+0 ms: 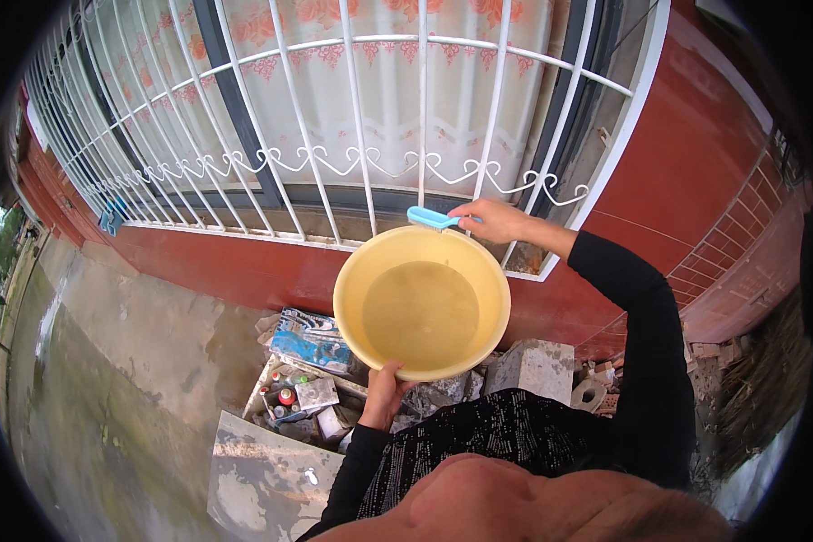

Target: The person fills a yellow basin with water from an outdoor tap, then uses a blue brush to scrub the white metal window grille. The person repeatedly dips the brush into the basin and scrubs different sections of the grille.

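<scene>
A yellow plastic basin [356, 298] with cloudy water [420, 315] in its bottom is in front of my body. My left hand [386, 393] grips the basin's near rim, with the thumb over the edge. Above the far rim, my right hand [491, 221] holds a light blue scrubbing brush [430, 217] by its handle. The brush's bristles face down and lie close to the white window grille [421, 135]. Whether they touch the basin's rim or a bar, I cannot tell.
Behind the grille hangs a white floral curtain [393, 88]. Red wall [257, 271] runs below the window. A printed blue box [311, 342], a bin of bottles and rubble [291, 396] and a concrete block [532, 369] lie beneath. A blue cloth [112, 218] hangs at the grille's left end.
</scene>
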Action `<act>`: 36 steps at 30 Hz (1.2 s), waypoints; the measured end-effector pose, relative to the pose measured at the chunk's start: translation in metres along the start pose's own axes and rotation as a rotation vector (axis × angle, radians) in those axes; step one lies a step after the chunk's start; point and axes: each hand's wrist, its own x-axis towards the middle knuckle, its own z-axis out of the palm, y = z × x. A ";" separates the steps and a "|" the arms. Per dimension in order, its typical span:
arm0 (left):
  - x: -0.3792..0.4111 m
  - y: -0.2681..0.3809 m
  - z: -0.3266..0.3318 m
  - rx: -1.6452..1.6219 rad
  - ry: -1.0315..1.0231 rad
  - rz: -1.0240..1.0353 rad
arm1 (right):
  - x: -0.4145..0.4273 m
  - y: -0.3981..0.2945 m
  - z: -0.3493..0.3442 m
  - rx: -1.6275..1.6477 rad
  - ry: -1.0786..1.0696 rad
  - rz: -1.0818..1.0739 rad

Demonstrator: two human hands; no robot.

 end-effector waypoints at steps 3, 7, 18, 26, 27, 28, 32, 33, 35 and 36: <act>-0.005 0.003 -0.002 0.022 -0.024 -0.003 | -0.017 0.054 0.128 -0.101 -0.064 0.161; -0.002 -0.001 -0.009 0.051 -0.007 0.036 | -0.020 0.062 0.207 0.058 -0.131 0.163; 0.000 0.002 -0.026 0.017 0.008 0.016 | 0.054 -0.047 -0.143 -0.398 0.894 -0.132; 0.001 0.006 -0.023 -0.023 0.016 0.030 | 0.040 0.004 -0.065 -0.494 0.471 -0.047; -0.001 0.008 -0.021 -0.023 0.006 0.040 | 0.037 0.000 -0.069 -0.458 0.514 -0.069; -0.003 0.009 -0.020 -0.018 -0.006 0.038 | 0.039 -0.009 -0.082 -0.422 0.673 -0.089; -0.001 0.010 -0.022 -0.004 -0.011 0.021 | 0.055 -0.009 -0.092 -0.455 0.702 -0.026; -0.004 0.011 -0.019 -0.018 0.016 0.024 | 0.052 -0.003 -0.070 -0.399 0.528 0.036; -0.006 0.009 -0.020 -0.019 0.049 0.032 | 0.032 0.013 -0.009 -0.273 0.231 0.052; -0.005 0.007 -0.021 -0.017 0.053 0.033 | 0.017 0.025 0.026 -0.142 0.154 -0.100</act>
